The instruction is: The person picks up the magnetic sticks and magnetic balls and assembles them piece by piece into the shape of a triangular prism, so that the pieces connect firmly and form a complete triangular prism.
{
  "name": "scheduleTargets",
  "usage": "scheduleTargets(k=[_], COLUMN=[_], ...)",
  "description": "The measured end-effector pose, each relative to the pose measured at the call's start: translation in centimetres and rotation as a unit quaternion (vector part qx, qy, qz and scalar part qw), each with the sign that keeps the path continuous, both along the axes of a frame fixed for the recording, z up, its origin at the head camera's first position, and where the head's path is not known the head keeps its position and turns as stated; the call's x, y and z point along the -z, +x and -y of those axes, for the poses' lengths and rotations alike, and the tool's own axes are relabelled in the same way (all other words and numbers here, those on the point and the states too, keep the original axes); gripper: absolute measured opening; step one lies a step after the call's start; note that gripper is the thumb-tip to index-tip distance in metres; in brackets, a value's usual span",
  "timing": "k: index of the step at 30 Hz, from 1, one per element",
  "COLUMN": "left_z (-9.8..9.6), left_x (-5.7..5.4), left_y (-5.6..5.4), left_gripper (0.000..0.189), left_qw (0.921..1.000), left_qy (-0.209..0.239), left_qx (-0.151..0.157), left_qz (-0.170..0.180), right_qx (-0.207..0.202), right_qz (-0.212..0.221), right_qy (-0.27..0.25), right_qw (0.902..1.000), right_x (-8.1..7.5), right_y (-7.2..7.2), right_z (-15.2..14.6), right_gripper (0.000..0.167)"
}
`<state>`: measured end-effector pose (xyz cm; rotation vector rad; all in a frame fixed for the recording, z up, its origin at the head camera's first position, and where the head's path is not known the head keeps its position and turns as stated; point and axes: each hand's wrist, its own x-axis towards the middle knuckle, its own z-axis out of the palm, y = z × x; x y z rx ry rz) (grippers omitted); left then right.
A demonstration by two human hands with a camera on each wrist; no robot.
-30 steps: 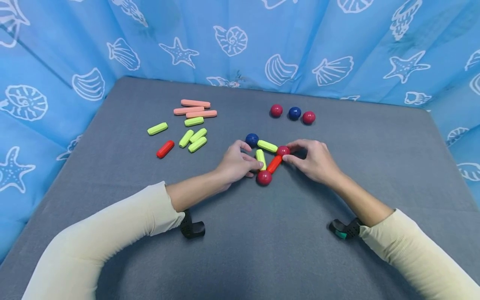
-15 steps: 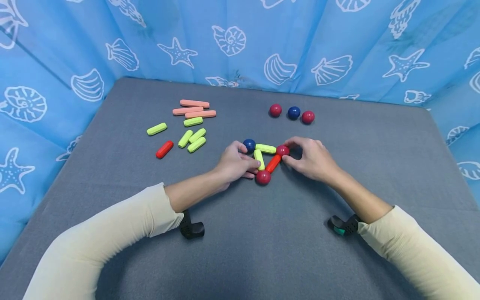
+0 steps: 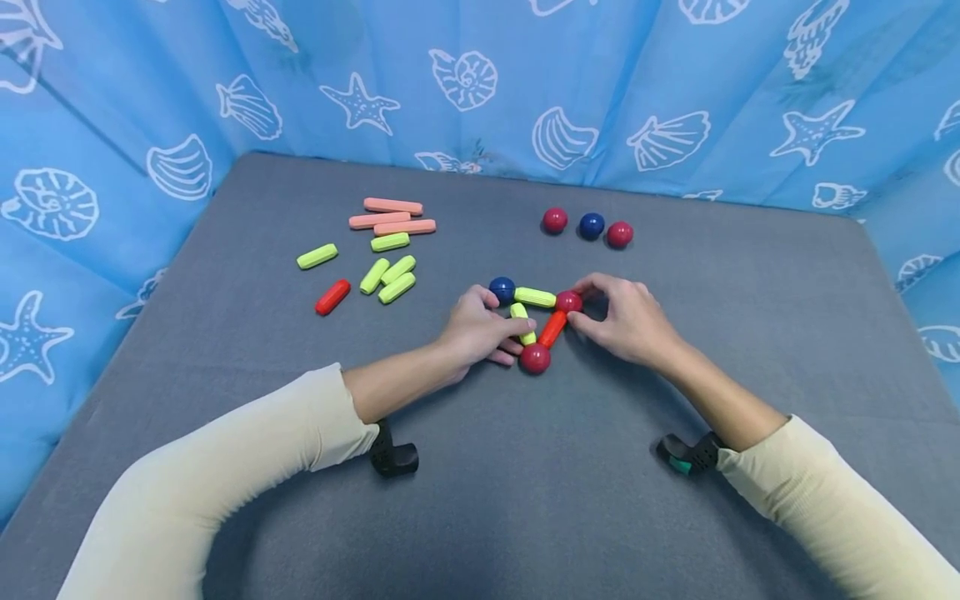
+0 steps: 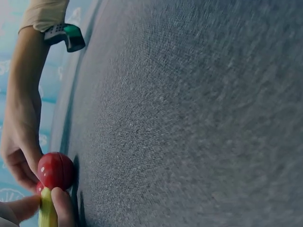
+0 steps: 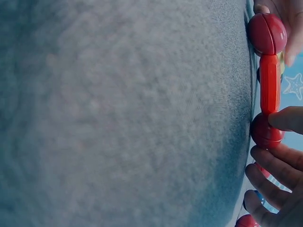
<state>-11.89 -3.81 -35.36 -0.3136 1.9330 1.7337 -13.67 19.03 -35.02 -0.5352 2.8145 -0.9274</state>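
A triangle of ball-and-rod magnetic-looking pieces lies mid-table. Its corners are a blue ball (image 3: pixel 502 289), a right-hand red ball (image 3: pixel 568 302) and a near red ball (image 3: pixel 535 358). One yellow-green rod (image 3: pixel 536 297) spans blue ball to right-hand red ball; a red rod (image 5: pixel 270 85) joins the two red balls. My left hand (image 3: pixel 482 327) pinches another yellow-green rod (image 4: pixel 47 210) between thumb and finger, its near end at the near red ball and its far end close beside the blue one. With thumb and fingers, my right hand (image 3: pixel 628 318) grips the right-hand red ball.
Behind the triangle sit two red balls (image 3: pixel 555 220) and a blue ball (image 3: pixel 592 225). To the left lie salmon rods (image 3: pixel 393 206), several loose yellow-green rods (image 3: pixel 317 256) and a red rod (image 3: pixel 332 297). A blue shell-print curtain (image 3: pixel 465 83) borders the grey table (image 3: pixel 510 500).
The triangle's blue ball has shifted slightly toward me, with its attached rod swinging along. The near red ball and pinched rod have edged right. My right hand keeps its grip.
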Motion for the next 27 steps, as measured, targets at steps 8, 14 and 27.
scheduleTargets(k=[8, 14, 27], left_z=[0.08, 0.22, 0.59], left_x=[0.15, 0.13, 0.16], left_y=[0.04, -0.08, -0.64], left_gripper=[0.051, 0.049, 0.045], left_qw=[0.9996, 0.9994, 0.994], left_qy=[0.005, 0.001, -0.051], left_qx=[-0.023, -0.031, -0.009], left_qz=[-0.014, -0.018, -0.096], right_qx=[0.0, -0.002, -0.001], right_qz=[0.002, 0.01, 0.006], right_qy=[-0.001, 0.004, -0.01], right_qw=[1.0, 0.9999, 0.9999], right_x=[0.04, 0.0, 0.1], right_y=[-0.05, -0.19, -0.18], right_z=[-0.15, -0.28, -0.47], right_gripper=[0.033, 0.035, 0.035])
